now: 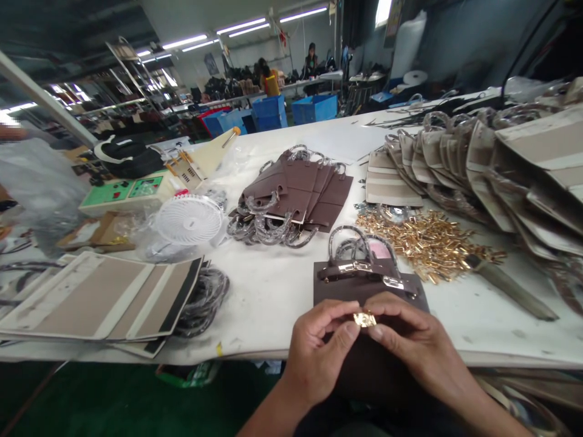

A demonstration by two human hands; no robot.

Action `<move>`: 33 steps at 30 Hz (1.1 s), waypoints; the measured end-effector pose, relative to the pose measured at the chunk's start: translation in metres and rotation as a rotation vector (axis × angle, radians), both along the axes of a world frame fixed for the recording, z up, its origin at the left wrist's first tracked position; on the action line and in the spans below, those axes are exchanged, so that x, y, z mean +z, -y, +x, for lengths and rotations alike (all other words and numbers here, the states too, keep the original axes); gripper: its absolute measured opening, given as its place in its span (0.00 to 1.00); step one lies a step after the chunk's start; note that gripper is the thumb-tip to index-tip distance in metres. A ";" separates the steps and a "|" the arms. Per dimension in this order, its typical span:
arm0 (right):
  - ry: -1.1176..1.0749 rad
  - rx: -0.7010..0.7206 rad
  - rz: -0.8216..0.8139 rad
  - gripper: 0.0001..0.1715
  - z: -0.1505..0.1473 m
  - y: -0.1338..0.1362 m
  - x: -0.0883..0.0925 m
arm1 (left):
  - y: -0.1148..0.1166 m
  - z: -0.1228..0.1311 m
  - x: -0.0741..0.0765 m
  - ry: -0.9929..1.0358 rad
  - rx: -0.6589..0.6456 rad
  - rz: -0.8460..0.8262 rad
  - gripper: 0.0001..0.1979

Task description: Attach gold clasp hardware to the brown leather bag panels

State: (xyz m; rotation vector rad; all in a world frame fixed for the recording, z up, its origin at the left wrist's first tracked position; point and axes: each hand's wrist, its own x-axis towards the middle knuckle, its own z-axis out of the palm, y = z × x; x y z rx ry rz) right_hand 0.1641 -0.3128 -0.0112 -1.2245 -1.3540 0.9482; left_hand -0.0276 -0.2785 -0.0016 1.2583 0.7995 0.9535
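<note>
Both of my hands meet at the near table edge over a small dark brown handbag [364, 285] with plastic-wrapped handles. My left hand [319, 352] and my right hand [419, 346] pinch a small gold metal clasp [365, 319] between thumbs and fingertips, right on the bag's front flap. A pile of loose gold metal fittings [428, 243] lies just beyond the bag to the right.
A stack of brown bag pieces [296, 194] lies mid-table, and rows of beige bags [492, 164] run along the right. A white fan [189, 220], flat beige panels [100, 297] and a green device [122, 191] sit at left. People work at far tables.
</note>
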 end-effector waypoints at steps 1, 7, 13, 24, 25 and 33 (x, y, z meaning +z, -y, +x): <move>0.015 0.012 0.013 0.05 0.000 -0.001 0.001 | -0.002 -0.002 0.001 -0.009 -0.012 -0.005 0.12; 0.100 0.079 0.087 0.02 0.000 -0.003 0.008 | -0.011 -0.006 0.006 -0.157 -0.034 0.076 0.10; 0.226 0.074 0.116 0.04 -0.002 -0.002 0.007 | -0.005 0.004 0.006 -0.249 0.078 0.110 0.14; 0.192 -0.147 -0.092 0.12 -0.004 -0.027 -0.007 | -0.033 0.004 -0.025 -0.328 0.349 0.175 0.13; 0.232 -0.153 -0.112 0.12 -0.006 -0.032 -0.006 | -0.039 0.001 -0.032 -0.393 0.402 0.199 0.14; -0.204 0.018 0.000 0.13 -0.035 -0.057 -0.004 | -0.062 -0.002 -0.065 -0.483 0.393 0.051 0.44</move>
